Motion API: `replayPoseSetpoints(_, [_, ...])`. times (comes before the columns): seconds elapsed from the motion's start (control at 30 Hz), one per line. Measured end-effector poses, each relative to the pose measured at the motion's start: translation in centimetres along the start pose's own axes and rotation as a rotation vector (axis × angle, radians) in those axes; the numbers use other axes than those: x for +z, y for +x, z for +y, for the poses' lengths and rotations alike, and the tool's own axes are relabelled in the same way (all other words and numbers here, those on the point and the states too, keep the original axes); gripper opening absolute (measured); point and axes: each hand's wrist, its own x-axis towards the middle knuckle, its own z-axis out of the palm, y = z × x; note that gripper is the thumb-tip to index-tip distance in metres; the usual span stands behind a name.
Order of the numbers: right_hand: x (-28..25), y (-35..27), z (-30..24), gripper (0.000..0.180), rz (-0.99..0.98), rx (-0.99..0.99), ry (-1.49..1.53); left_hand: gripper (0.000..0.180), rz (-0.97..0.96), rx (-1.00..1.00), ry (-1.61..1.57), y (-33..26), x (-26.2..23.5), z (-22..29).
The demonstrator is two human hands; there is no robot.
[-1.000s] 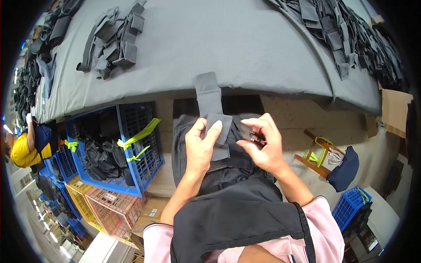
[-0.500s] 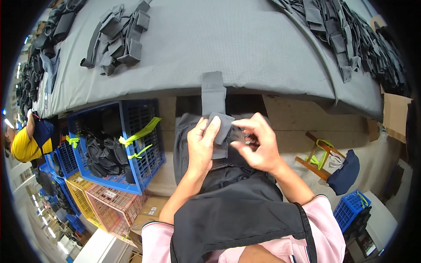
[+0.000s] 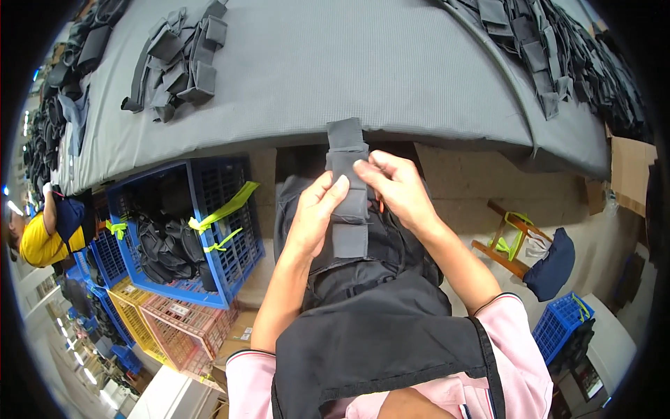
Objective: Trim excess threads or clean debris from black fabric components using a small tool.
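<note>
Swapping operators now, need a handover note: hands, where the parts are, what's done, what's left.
Left hand: fingers pressed on the left side of the grey rectangular fabric strap piece.
Right hand: pinching the same piece from its right edge.
The piece hangs upright just below the edge of the grey padded worktable, over the lap.
Done: a pile of similar grey fabric pieces lies at the table's upper left.
Left: more dark pieces fill the blue plastic crate at the left; how far the held piece is along, I cannot tell.

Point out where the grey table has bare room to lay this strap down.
The grey table is bare across its middle, between the heap of grey straps on the left and the dark pieces on the right. Both ends are crowded. The strap is in both hands.
</note>
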Motion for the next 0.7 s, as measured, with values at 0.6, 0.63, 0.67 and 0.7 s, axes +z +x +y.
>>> replayPoseSetpoints(0.6, [-1.7, -5.7, -0.9, 0.032, 0.197, -0.745, -0.895, 0.019, 0.252, 0.237, 0.254, 0.8, 0.6, -0.9])
replayPoseSetpoints(0.63, [-1.8, -5.6, -0.9, 0.032, 0.188, -0.767, -0.941, 0.019, 0.254, 0.238, 0.254, 0.8, 0.6, -0.9])
replayPoseSetpoints(0.67, [-1.8, -5.6, -1.0, 0.032, 0.180, -0.790, -0.987, 0.019, 0.266, 0.243, 0.304, 0.8, 0.6, -0.9])
replayPoseSetpoints(0.7, [-1.7, -5.6, -1.1, 0.032, 0.179, -0.791, -0.986, 0.018, 0.278, 0.247, 0.354, 0.8, 0.6, -0.9])
